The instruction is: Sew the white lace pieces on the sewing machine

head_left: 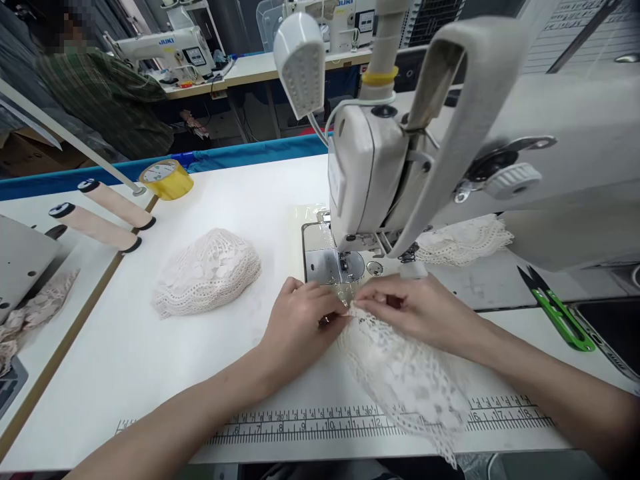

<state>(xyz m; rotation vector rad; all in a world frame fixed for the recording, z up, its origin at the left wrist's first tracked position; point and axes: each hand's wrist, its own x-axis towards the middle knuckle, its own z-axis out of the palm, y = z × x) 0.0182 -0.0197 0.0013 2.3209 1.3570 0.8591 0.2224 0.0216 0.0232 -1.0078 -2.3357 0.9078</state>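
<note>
In the head view, my left hand point(307, 321) and my right hand point(407, 305) meet just in front of the sewing machine's needle plate point(323, 265). Both have closed fingers pinching the upper edge of a cream lace piece point(407, 377). The lace hangs down from there toward me, over the printed ruler and past the table's front edge. The sewing machine's head point(367, 173) stands right behind my hands. Its presser foot area is partly hidden by the machine body. A folded lace cup-shaped piece point(210, 273) lies to the left, apart from my hands.
More lace point(463, 240) rests under the machine arm. Green thread snips point(563, 317) lie at right. Thread cones point(103, 228) and a yellow tape roll point(167, 179) are at back left. A person in a checked shirt point(105, 100) is beyond the table, beside another sewing machine point(165, 53).
</note>
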